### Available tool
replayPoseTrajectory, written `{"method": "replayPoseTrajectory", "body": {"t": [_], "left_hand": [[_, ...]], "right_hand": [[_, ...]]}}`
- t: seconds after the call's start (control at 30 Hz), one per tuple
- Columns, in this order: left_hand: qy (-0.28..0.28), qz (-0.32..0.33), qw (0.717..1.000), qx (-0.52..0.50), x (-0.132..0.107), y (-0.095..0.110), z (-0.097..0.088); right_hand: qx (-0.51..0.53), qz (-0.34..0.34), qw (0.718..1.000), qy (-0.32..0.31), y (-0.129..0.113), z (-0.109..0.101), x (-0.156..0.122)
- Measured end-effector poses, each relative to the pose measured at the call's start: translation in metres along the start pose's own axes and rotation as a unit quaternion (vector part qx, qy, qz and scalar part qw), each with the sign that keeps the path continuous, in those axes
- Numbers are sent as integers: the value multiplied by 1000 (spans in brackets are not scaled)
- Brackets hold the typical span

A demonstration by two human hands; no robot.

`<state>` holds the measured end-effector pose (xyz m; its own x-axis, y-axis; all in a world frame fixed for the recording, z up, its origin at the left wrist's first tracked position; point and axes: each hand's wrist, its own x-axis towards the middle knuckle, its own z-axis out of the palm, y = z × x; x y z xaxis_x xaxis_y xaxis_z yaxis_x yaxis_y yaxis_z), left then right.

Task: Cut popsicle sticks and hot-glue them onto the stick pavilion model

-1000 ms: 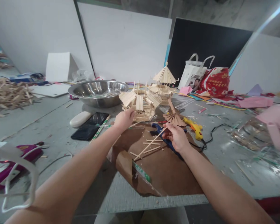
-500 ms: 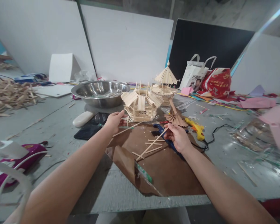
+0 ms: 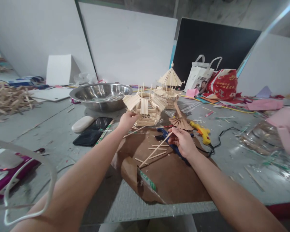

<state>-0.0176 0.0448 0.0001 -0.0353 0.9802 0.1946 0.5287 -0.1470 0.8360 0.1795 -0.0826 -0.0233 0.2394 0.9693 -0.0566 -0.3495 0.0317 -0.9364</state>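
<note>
My left hand [image 3: 127,120] reaches to the lower left corner of a small house model built of wooden sticks [image 3: 145,108], its fingers curled against it; a thin stick [image 3: 135,131] runs out from under the hand. Closed fingers of my right hand [image 3: 182,141] pinch a long wooden stick [image 3: 154,150] that slants down to the left over a sheet of brown paper [image 3: 169,174]. Several short sticks [image 3: 157,149] lie on the paper. Behind the house stands a taller stick pavilion [image 3: 169,84].
A steel bowl [image 3: 100,95], a black phone [image 3: 93,130] and a white oval case [image 3: 82,123] lie left of the model. A yellow glue gun [image 3: 201,131], a wooden fan piece [image 3: 181,120], bags [image 3: 214,82] and pink paper [image 3: 265,104] are to the right. A heap of sticks [image 3: 7,100] sits far left.
My left hand drew back from the house model half a second ago and has returned to its lower left corner. The right hand and its stick have barely moved.
</note>
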Motion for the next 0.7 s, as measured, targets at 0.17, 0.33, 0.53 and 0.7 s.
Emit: {"method": "replayPoseTrajectory", "body": {"t": [0.17, 0.33, 0.53, 0.7], "left_hand": [[13, 67, 985, 161, 4, -3, -5], [42, 58, 996, 49, -4, -7, -3], [41, -102, 916, -386, -11, -1, 1], [40, -151, 845, -512, -6, 9, -5]], "right_hand": [[-4, -5, 1000, -2, 1, 0, 0], [-4, -10, 1000, -6, 2, -1, 2], [-5, -7, 1000, -1, 1, 0, 1], [-3, -5, 1000, -2, 2, 0, 1]]}}
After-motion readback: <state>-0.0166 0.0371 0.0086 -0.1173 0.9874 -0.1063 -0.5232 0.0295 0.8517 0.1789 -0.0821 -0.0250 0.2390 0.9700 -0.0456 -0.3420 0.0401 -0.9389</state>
